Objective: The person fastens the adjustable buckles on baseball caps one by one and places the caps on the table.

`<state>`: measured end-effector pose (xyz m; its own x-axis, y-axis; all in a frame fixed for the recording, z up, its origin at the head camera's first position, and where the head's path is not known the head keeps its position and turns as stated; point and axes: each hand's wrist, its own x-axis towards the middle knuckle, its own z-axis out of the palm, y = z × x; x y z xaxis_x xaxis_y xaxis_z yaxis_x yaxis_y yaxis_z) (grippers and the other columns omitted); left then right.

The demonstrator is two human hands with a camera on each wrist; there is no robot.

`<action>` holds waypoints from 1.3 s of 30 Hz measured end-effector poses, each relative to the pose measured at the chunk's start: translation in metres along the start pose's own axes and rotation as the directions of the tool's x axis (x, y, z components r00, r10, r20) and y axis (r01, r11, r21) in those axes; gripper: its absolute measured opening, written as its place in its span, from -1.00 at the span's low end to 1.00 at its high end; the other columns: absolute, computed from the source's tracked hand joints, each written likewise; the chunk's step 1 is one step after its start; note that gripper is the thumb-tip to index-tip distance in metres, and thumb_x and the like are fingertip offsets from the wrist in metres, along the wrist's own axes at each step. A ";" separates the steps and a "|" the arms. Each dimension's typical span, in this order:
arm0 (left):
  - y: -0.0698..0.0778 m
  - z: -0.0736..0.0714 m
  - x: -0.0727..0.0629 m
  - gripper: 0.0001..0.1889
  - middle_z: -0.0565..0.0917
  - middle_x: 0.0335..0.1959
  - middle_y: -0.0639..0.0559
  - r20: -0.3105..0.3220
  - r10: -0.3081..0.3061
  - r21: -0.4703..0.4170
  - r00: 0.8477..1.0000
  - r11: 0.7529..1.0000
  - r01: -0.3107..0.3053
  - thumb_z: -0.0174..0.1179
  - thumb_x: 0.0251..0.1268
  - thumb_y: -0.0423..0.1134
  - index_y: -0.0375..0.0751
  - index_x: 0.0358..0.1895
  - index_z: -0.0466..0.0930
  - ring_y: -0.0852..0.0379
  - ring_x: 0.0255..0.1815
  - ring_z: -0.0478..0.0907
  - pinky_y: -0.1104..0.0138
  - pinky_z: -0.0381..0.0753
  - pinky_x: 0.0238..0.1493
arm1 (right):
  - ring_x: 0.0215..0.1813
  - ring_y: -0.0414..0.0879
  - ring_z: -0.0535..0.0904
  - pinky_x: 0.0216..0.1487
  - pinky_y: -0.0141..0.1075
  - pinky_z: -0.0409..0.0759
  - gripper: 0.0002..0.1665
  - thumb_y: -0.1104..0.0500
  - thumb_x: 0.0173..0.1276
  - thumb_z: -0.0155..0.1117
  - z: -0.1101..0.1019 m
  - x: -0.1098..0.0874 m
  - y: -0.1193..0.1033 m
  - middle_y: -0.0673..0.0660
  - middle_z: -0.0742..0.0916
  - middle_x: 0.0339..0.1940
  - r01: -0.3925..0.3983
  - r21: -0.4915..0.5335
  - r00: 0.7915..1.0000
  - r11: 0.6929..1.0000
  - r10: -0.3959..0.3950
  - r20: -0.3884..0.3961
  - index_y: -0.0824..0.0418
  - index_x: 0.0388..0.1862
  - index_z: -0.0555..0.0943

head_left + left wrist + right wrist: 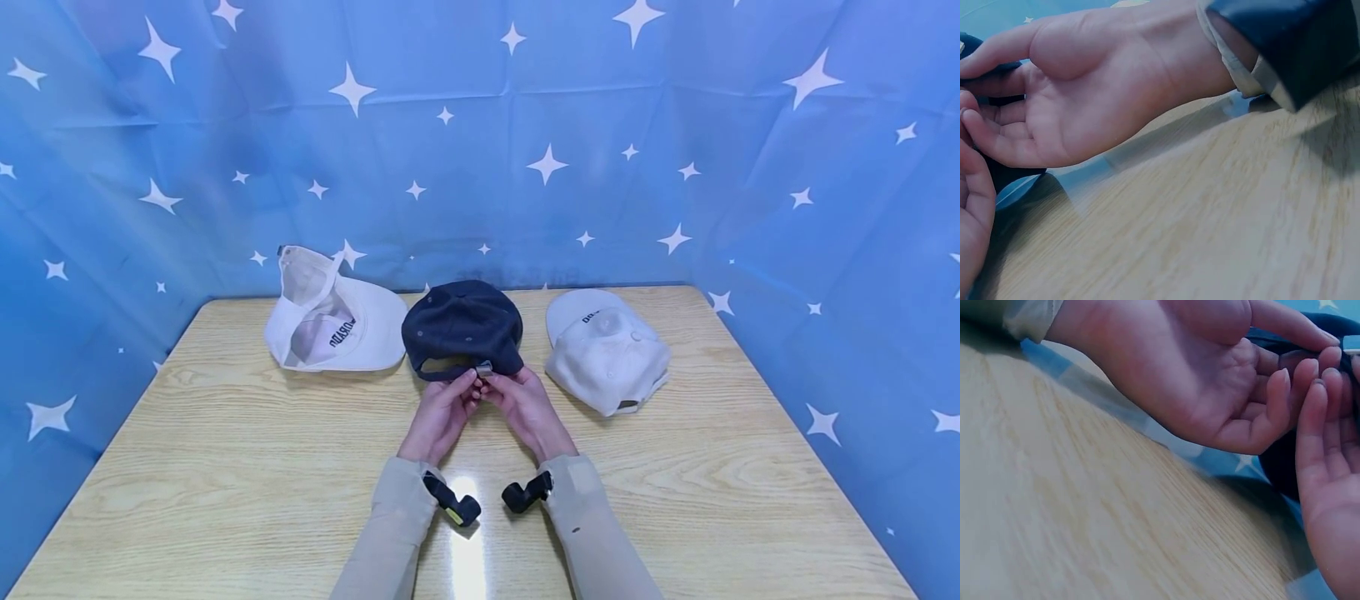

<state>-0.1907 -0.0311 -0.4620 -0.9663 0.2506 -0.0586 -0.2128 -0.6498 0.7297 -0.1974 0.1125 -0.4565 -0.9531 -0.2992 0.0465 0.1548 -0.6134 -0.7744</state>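
Observation:
A dark navy baseball cap [468, 321] stands at the table's middle, its back opening and strap facing me. My left hand [441, 418] [1094, 87] pinches the strap with thumb and fingers, just left of a small metal buckle [484, 367] [1351, 345]. On the other side, my right hand [528, 410] [1210, 381] pinches the strap end by the buckle between thumb and index finger. The fingertips of both hands meet below the strap. In the right wrist view the remaining fingers are bent loosely. The pinched strap is largely hidden by the fingers.
To the left, a white cap [378, 325] lies on its side with its inside and dark lettering showing. At the right sits another pale cap [611, 358], brim toward the back. The wooden table [247, 483] ends at a blue star-printed cloth [465, 167].

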 end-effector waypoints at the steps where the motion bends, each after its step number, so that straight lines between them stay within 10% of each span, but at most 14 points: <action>1: 0.000 0.000 0.000 -0.93 0.57 -0.46 0.06 0.002 0.007 -0.003 1.000 1.000 -0.007 0.13 0.19 -0.30 -0.15 -0.41 0.57 0.22 -0.43 0.46 0.46 0.41 -0.38 | -0.33 -0.14 0.57 -0.21 -0.36 0.54 -0.86 0.40 0.25 0.08 0.000 0.000 0.000 0.09 0.65 -0.38 -0.001 -0.003 1.000 1.000 0.001 -0.001 0.22 -0.31 0.55; 14: 0.001 0.002 0.001 -0.91 0.59 -0.44 0.03 -0.062 0.006 0.079 0.998 0.997 -0.001 0.24 0.09 -0.26 -0.19 -0.37 0.57 0.19 -0.46 0.46 0.45 0.42 -0.40 | -0.32 -0.14 0.59 -0.19 -0.35 0.55 -0.90 0.34 0.18 0.21 -0.002 0.000 -0.002 0.09 0.68 -0.36 0.030 -0.023 1.000 0.999 -0.030 -0.005 0.23 -0.30 0.57; 25: 0.003 0.001 -0.002 -0.96 0.55 -0.47 0.07 0.047 0.061 -0.072 0.997 0.996 -0.057 0.10 0.22 -0.31 -0.11 -0.37 0.53 0.21 -0.46 0.43 0.46 0.39 -0.43 | -0.35 -0.15 0.55 -0.22 -0.37 0.52 -0.91 0.37 0.22 0.13 -0.003 -0.001 -0.002 0.09 0.65 -0.35 0.030 0.171 0.997 0.985 -0.041 0.061 0.24 -0.29 0.50; 39: 0.009 0.012 -0.002 -0.94 0.57 -0.48 0.03 0.004 0.066 -0.009 0.998 0.998 -0.066 0.17 0.16 -0.28 -0.19 -0.38 0.55 0.21 -0.44 0.48 0.45 0.44 -0.37 | -0.27 -0.14 0.57 -0.14 -0.36 0.51 -0.86 0.38 0.26 0.07 0.000 -0.001 -0.004 0.12 0.66 -0.30 0.003 0.206 0.991 0.979 -0.031 0.134 0.27 -0.24 0.53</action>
<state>-0.1890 -0.0288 -0.4477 -0.9777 0.2099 -0.0074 -0.1497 -0.6716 0.7257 -0.1968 0.1154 -0.4532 -0.9141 -0.3747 0.1547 0.2018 -0.7516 -0.6280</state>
